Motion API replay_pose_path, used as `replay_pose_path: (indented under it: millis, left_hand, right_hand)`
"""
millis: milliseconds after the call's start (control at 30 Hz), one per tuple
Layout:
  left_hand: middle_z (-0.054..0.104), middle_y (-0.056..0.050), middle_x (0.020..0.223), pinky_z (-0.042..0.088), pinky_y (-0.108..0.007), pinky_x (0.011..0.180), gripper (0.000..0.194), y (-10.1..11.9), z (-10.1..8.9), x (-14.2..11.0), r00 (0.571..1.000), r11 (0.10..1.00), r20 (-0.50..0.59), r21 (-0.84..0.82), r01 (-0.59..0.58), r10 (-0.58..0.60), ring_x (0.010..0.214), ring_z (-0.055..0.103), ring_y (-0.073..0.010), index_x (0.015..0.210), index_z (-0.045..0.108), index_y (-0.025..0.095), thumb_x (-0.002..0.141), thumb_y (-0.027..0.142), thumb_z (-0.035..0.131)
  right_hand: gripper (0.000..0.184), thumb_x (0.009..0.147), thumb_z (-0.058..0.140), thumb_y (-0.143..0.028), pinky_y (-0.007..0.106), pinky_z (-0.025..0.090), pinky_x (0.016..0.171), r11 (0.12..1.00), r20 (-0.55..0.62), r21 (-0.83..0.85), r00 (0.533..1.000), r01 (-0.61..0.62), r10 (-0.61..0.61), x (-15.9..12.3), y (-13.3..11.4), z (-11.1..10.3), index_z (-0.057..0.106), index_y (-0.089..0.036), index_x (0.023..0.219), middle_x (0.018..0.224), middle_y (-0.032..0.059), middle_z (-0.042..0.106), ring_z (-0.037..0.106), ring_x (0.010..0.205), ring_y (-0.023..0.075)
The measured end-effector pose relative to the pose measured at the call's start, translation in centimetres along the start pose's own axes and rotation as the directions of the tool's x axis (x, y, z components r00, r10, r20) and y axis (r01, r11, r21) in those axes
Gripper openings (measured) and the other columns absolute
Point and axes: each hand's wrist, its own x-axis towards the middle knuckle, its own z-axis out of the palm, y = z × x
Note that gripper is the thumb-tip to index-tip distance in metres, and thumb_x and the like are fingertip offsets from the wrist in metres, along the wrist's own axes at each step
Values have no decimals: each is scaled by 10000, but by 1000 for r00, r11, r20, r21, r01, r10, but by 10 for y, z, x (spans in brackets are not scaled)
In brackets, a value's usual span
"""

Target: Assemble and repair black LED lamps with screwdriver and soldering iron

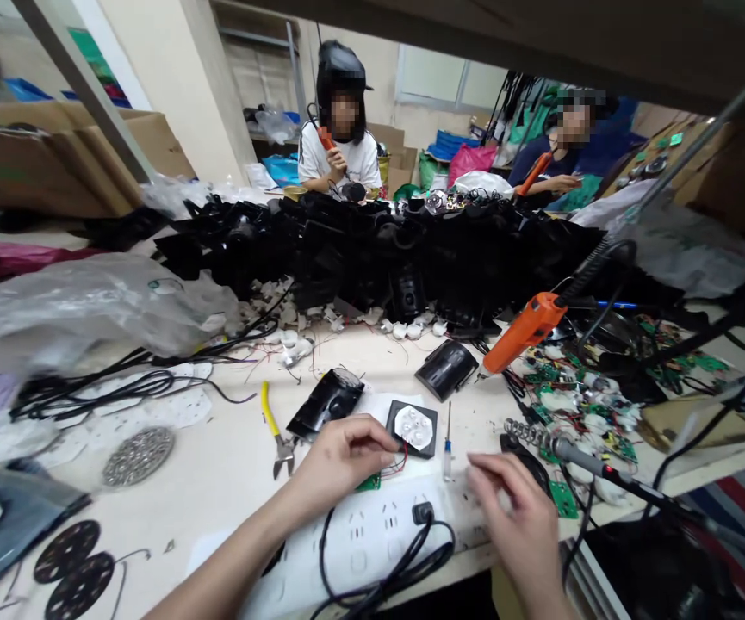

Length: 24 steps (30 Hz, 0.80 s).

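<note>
My left hand [350, 452] is closed in a pinch at the lower left corner of a black square frame [433, 443], with thin red wires [403, 465] at its fingertips. A white disc with several round lenses [414, 428] lies on that frame. Partly under my left hand is a small green circuit board [370, 484]. My right hand [518, 508] hovers near the table edge with loosely bent fingers apart, and no object shows in it. Beside it lies a screwdriver [448, 448] with a blue and clear handle. A curved black housing [326, 403] sits beyond my left hand.
Yellow-handled cutters [275, 430] lie left. A white power strip [352, 542] with cables is in front. An orange electric screwdriver [524, 331] hangs right, above a soldering iron [598, 469] and circuit boards [562, 499]. Black housings [378, 241] are heaped behind; two people sit beyond.
</note>
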Motion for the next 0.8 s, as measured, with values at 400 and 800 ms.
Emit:
replay_pose_path:
  millis: [400, 800]
  left_hand:
    - [698, -51, 822, 478, -257, 632, 198, -1, -12, -8, 969, 933, -205, 357, -55, 135, 690, 628, -167, 820, 732, 187, 766, 371, 684]
    - [705, -43, 777, 406, -251, 584, 163, 9, 5, -13, 988, 872, -68, 481, -92, 142, 631, 580, -165, 777, 749, 201, 792, 326, 645]
  right_hand:
    - [478, 668, 760, -566, 222, 427, 446, 907, -453, 231, 786, -353, 421, -1, 11, -76, 552, -186, 872, 614, -36, 571, 504, 481, 112]
    - [622, 575, 722, -714, 290, 479, 461, 901, -407, 163, 804, -403, 433, 27, -7, -74, 665, -135, 793, 555, 33, 609, 545, 479, 168]
